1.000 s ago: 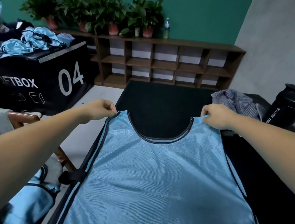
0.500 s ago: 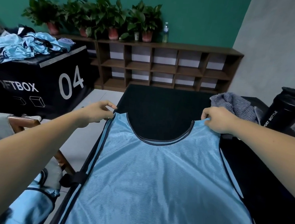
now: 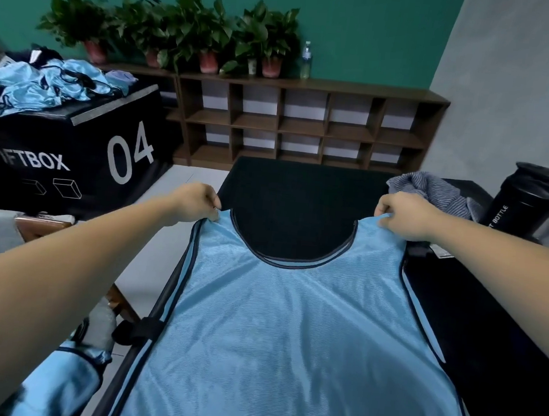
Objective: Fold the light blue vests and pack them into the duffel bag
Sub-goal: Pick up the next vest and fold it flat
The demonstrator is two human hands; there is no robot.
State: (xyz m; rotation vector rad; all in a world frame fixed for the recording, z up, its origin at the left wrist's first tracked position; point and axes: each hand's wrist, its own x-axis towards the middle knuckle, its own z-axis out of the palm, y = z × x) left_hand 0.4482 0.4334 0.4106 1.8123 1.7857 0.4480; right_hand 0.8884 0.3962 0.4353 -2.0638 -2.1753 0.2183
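A light blue mesh vest (image 3: pixel 288 335) with dark trim lies spread flat on a black table (image 3: pixel 301 190), neck opening pointing away from me. My left hand (image 3: pixel 194 202) pinches its left shoulder strap. My right hand (image 3: pixel 405 217) grips the right shoulder strap, fingers curled into the fabric. A pile of more light blue vests (image 3: pixel 44 86) lies on a black box at the far left. At the lower left, beside the table, light blue fabric (image 3: pixel 61 385) shows; whether it lies in a bag I cannot tell.
A black sport bottle (image 3: pixel 525 203) and a grey striped cloth (image 3: pixel 434 190) sit at the table's right end. The black box marked 04 (image 3: pixel 72 157) stands left. A wooden shelf (image 3: pixel 307 124) with potted plants lines the back wall. A wooden chair part (image 3: pixel 39 223) is at left.
Both hands stay on the shoulder straps; my left fingers have closed on the strap again. The view has tilted down slightly.
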